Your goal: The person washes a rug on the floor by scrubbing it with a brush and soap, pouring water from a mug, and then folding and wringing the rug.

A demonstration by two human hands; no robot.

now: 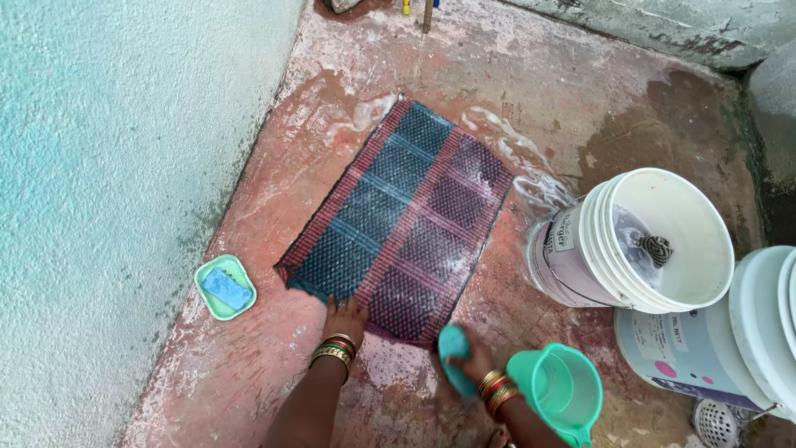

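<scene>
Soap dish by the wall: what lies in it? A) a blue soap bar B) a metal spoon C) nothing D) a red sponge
A: the green soap dish beside the wet mat holds a blue bar of soap.

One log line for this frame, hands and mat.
left hand: pressing wet mat edge | right hand: holding teal scrubber | nearby: green mug, soap dish
</scene>
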